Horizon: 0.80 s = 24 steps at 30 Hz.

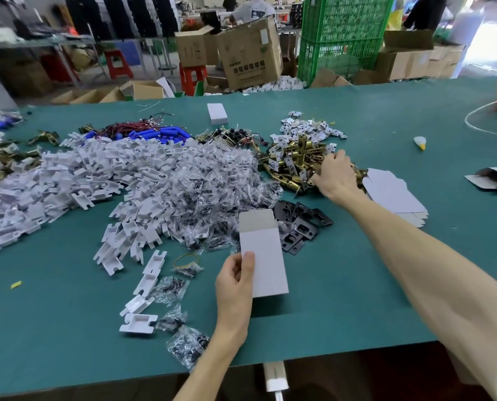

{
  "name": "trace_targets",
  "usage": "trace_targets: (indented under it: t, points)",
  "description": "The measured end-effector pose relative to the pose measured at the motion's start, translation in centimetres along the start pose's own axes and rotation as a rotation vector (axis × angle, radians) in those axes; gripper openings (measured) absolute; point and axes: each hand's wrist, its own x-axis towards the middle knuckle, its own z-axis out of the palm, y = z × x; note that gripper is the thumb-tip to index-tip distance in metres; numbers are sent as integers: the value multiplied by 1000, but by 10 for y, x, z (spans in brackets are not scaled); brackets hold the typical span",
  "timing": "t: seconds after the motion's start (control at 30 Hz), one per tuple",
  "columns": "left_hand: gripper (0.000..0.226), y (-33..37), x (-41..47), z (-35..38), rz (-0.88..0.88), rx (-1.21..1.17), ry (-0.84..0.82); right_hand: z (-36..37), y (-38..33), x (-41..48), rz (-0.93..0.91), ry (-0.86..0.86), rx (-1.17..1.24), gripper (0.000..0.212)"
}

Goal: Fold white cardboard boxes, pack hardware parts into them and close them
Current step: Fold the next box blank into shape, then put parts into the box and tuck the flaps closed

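White box [263,256] runs lengthwise away, flap far, left hand [234,285] pinching it; right hand [335,175] perhaps grips latches [287,166].

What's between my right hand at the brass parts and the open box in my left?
Only black plates, lying flat on the table between the brass parts under the right hand and the white box the left hand holds. Nothing visible rises across the way.

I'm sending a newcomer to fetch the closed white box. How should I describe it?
Look across the green table toward its far edge. Just past the blue tubes, to their right, lies a small white box, alone on bare mat. Unlike the open box in the left hand, its flaps are shut.
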Motion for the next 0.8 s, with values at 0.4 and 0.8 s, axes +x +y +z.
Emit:
trace_targets:
  t: [0.4,0.8]
  points:
    - [40,6,-2,1,1,13,-13,24,-17,-22,173,-230,47,68]
    - [38,3,-1,1,8,-1,-25,27,-14,-25,340,-229,354,41]
